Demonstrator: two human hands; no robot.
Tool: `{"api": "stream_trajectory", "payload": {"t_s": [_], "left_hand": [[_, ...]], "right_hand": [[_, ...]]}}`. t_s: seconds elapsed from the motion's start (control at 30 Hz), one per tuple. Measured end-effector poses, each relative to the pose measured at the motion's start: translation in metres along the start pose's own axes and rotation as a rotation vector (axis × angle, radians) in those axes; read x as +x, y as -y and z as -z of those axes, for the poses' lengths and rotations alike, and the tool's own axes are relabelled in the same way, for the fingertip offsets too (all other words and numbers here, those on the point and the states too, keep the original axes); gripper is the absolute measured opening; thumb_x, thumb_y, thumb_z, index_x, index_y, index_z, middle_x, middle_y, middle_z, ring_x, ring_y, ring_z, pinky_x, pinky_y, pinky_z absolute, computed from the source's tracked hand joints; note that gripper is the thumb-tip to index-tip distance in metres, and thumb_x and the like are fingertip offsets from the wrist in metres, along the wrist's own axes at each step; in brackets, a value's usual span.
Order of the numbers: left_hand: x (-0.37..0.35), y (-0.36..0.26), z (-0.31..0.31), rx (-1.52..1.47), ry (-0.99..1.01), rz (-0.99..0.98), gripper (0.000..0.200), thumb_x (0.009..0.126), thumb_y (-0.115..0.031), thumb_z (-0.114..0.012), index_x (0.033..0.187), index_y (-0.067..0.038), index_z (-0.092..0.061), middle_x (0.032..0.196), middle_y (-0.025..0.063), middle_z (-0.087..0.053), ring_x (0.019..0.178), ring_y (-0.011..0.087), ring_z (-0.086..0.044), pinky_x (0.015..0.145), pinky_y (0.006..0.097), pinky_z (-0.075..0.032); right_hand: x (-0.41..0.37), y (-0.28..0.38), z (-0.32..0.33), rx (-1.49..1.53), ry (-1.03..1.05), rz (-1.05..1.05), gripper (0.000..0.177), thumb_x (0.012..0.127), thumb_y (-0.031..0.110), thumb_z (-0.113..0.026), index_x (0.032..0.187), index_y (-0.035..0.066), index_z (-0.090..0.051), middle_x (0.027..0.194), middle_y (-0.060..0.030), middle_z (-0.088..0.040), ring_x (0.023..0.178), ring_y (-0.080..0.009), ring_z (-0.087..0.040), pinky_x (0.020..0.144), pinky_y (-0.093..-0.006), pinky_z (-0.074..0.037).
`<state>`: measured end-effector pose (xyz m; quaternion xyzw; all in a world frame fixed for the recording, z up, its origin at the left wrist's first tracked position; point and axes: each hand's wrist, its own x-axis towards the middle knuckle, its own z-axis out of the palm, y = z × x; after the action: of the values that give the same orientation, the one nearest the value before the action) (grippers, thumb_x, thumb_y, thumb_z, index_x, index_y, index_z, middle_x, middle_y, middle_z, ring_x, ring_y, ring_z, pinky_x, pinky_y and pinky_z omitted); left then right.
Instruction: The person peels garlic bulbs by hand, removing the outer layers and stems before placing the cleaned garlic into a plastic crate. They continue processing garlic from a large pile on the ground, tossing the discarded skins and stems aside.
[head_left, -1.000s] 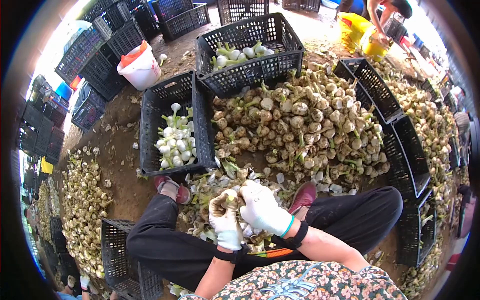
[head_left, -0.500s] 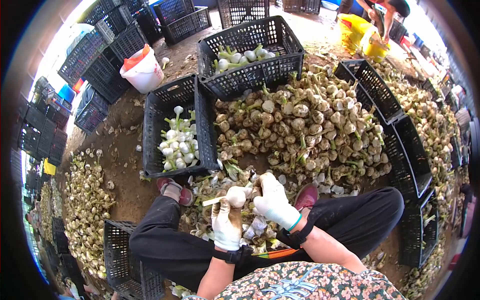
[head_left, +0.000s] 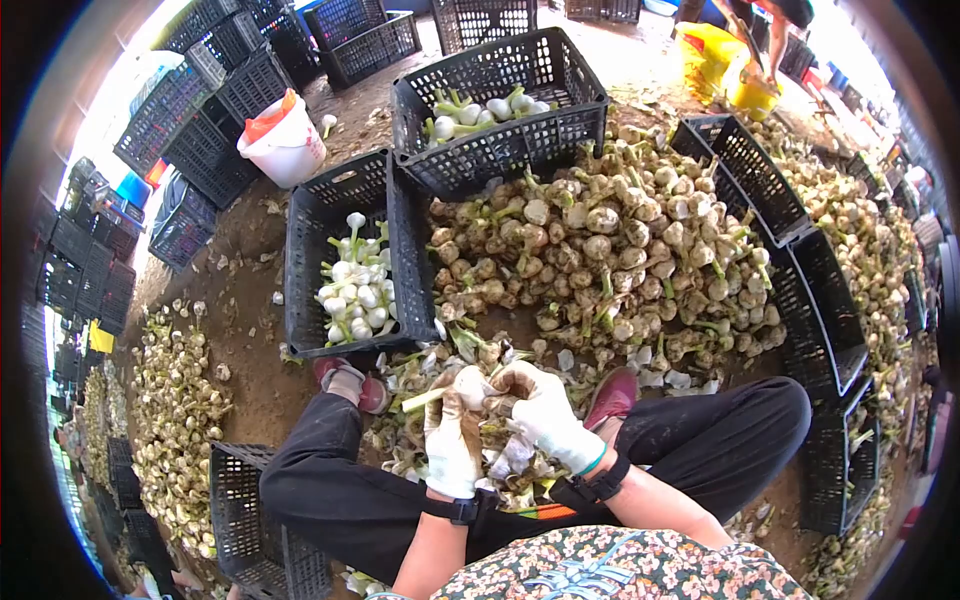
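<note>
Past my knees, black crates (head_left: 500, 163) edge heaped garlic (head_left: 610, 250), and over peelings (head_left: 512, 456) my left hand (head_left: 452, 445) grasps a pale bulb (head_left: 469, 386), my right hand (head_left: 548, 415) having just curled closer at its stalkless end, bringing both to bear, though whether that one pinches I cannot tell.

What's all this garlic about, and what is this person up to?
Someone sits on the ground, working on a garlic bulb with gloved hands. The left hand holds it, stem pointing out to the left, while the right hand is at its other side. Loose skins lie between the legs, and a big pile of dirty bulbs sits in front. Cleaner white bulbs lie in two black crates. Farther back, another person is at a yellow bucket.
</note>
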<state>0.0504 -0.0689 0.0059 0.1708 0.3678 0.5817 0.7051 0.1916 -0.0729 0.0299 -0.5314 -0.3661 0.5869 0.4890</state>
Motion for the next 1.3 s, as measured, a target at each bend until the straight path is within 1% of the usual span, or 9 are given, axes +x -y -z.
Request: {"api": "stream_trajectory", "payload": {"t_s": [0.23,0.33,0.43,0.57,0.7,0.8,0.97,1.13,1.3], "left_hand": [[0.004,-0.004,0.011,-0.444,0.175,0.147,0.034,0.098,-0.02,-0.055,0.128,-0.003,-0.054,0.131,0.0166,-0.057,0.123,0.0328,-0.054,0.107,0.0501,-0.045],[0.01,-0.007,0.008,-0.453,0.19,0.104,0.035,0.097,-0.023,-0.056,0.125,-0.001,-0.056,0.128,0.0158,-0.059,0.124,0.034,-0.053,0.106,0.0531,-0.045],[0.019,0.002,0.011,-0.43,0.189,0.096,0.031,0.096,-0.027,-0.059,0.117,-0.003,-0.061,0.124,0.0157,-0.062,0.121,0.0337,-0.056,0.104,0.0558,-0.046],[0.057,-0.006,0.022,-0.394,0.144,-0.055,0.044,0.096,-0.035,-0.058,0.121,0.0,-0.056,0.129,0.0197,-0.058,0.121,0.0356,-0.056,0.104,0.0528,-0.047],[0.062,-0.058,-0.035,-0.502,0.241,-0.072,0.061,0.098,-0.047,-0.05,0.134,0.002,-0.047,0.135,0.022,-0.053,0.127,0.0361,-0.051,0.106,0.0515,-0.045],[0.067,-0.046,-0.03,-0.469,0.264,0.06,0.045,0.101,-0.041,-0.045,0.129,-0.008,-0.055,0.127,0.0182,-0.06,0.117,0.035,-0.058,0.101,0.0527,-0.048],[0.057,-0.007,-0.012,-0.225,0.16,0.078,0.034,0.102,-0.02,-0.049,0.135,-0.011,-0.051,0.119,0.0113,-0.062,0.105,0.0267,-0.064,0.091,0.0424,-0.055],[0.048,0.014,-0.036,0.166,0.143,0.062,0.058,0.094,-0.014,-0.063,0.145,-0.012,-0.037,0.126,0.0072,-0.053,0.109,0.0209,-0.059,0.094,0.0378,-0.051],[0.046,0.041,-0.033,0.394,0.381,0.11,0.087,0.089,-0.018,-0.072,0.154,-0.012,-0.016,0.153,0.016,-0.028,0.134,0.0288,-0.041,0.104,0.0409,-0.044]], "right_hand": [[0.017,-0.016,0.024,1.167,-0.11,-0.218,0.015,0.091,0.0,-0.059,0.103,0.008,-0.053,0.096,-0.0079,-0.062,0.081,-0.0212,-0.064,0.077,-0.0388,-0.057],[0.02,-0.02,0.049,0.23,0.143,-0.319,0.038,0.084,-0.003,-0.057,0.121,0.006,-0.059,0.1,-0.0109,-0.063,0.088,-0.0225,-0.067,0.078,-0.0366,-0.057],[0.027,-0.061,0.062,-1.036,0.087,-0.115,0.055,0.075,0.016,-0.069,0.128,0.003,-0.058,0.112,-0.0209,-0.064,0.104,-0.0351,-0.063,0.092,-0.0393,-0.049],[0.064,-0.063,0.101,-0.708,-0.694,0.073,0.044,0.078,0.02,-0.069,0.117,0.002,-0.061,0.112,-0.0231,-0.062,0.109,-0.0398,-0.058,0.095,-0.0425,-0.046],[0.117,-0.049,0.15,-0.83,-0.968,0.004,0.037,0.079,0.011,-0.06,0.114,0.001,-0.056,0.115,-0.025,-0.054,0.104,-0.0428,-0.056,0.091,-0.0464,-0.046],[0.143,-0.054,0.173,-1.141,-0.921,-0.099,0.032,0.076,0.01,-0.059,0.108,0.004,-0.059,0.108,-0.0221,-0.054,0.099,-0.0416,-0.058,0.086,-0.0469,-0.049],[0.154,-0.051,0.196,-1.328,-0.972,0.135,0.026,0.074,0.015,-0.058,0.099,0.005,-0.06,0.105,-0.0204,-0.056,0.098,-0.039,-0.056,0.083,-0.0454,-0.049],[0.131,-0.004,0.209,-0.938,-0.714,0.107,0.026,0.077,0.011,-0.062,0.101,0.001,-0.064,0.098,-0.0245,-0.067,0.096,-0.038,-0.063,0.087,-0.042,-0.049],[0.058,0.074,0.143,-0.503,-0.138,0.098,0.024,0.08,-0.004,-0.063,0.103,-0.001,-0.07,0.09,-0.0063,-0.072,0.085,-0.0108,-0.062,0.079,-0.0271,-0.05]]}}
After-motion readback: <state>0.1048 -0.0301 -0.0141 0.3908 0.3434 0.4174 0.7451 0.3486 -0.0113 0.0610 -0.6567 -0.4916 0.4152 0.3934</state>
